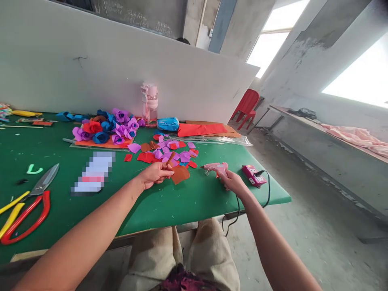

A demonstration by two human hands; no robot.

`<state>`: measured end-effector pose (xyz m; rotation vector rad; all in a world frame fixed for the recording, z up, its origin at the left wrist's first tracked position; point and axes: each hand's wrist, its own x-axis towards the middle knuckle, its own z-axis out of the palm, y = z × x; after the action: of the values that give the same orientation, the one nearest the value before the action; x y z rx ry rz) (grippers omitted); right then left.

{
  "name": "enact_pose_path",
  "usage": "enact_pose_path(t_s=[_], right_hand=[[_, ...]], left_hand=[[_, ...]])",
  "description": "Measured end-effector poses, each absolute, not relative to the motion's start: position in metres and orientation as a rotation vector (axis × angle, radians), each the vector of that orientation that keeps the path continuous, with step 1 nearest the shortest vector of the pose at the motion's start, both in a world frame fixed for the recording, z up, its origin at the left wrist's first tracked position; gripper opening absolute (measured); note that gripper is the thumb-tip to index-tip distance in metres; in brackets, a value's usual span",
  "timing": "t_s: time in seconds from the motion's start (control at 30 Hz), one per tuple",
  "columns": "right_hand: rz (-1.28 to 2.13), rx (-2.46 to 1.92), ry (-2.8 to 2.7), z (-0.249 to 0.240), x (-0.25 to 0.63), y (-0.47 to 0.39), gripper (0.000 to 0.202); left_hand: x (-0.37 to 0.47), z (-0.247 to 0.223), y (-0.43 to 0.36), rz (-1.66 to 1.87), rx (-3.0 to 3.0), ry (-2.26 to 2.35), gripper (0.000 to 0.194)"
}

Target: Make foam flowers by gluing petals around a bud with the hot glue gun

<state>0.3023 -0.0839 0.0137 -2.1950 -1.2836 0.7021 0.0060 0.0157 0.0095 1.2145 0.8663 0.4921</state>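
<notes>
My left hand (157, 173) is closed in a pinch on a small brown rolled paper piece (171, 157), which points up from the fingertips. A flat brown paper petal (181, 175) is right at those fingertips; whether it is held or lies on the table I cannot tell. The pink hot glue gun (216, 167) is gripped in my right hand (230, 180), its nozzle turned left toward the other hand. Just behind my left hand, cut petals (166, 151) in purple, red, brown and blue lie scattered. Finished paper flowers (107, 127) are heaped further left.
Large scissors (36, 198) and a yellow-handled tool (13, 212) lie at the left. A pink bottle (150, 103) stands against the white board (188, 76). At the right table edge, a pink power socket box (254, 176) has a black cord (268, 190) hanging down.
</notes>
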Motion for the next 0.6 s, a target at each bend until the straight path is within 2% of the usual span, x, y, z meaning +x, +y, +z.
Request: enact_pose_path(t_s=[0.1, 0.13, 0.2, 0.33, 0.6], right_hand=[[0.077, -2.369, -1.53, 0.028, 0.286, -0.082, 0.036], [-0.013, -2.325, -1.546, 0.034, 0.277, -0.08, 0.037], [0.127, -2.099, -1.602, 0.043, 0.252, -0.071, 0.038], [0.799, -1.506, -1.721, 0.049, 0.199, -0.04, 0.037], [1.087, -1.382, -1.539, 0.031, 0.156, 0.012, 0.023]], left_hand=[[0.006, 0.012, 0.015, 0.576, 1.263, 0.853, 0.028], [0.005, 0.013, 0.015, 0.601, 1.287, 0.856, 0.028], [0.005, 0.015, 0.016, 0.64, 1.326, 0.875, 0.028], [0.001, 0.017, 0.021, 0.644, 1.387, 0.9, 0.031], [-0.012, 0.017, 0.034, 0.754, 1.356, 0.971, 0.04]])
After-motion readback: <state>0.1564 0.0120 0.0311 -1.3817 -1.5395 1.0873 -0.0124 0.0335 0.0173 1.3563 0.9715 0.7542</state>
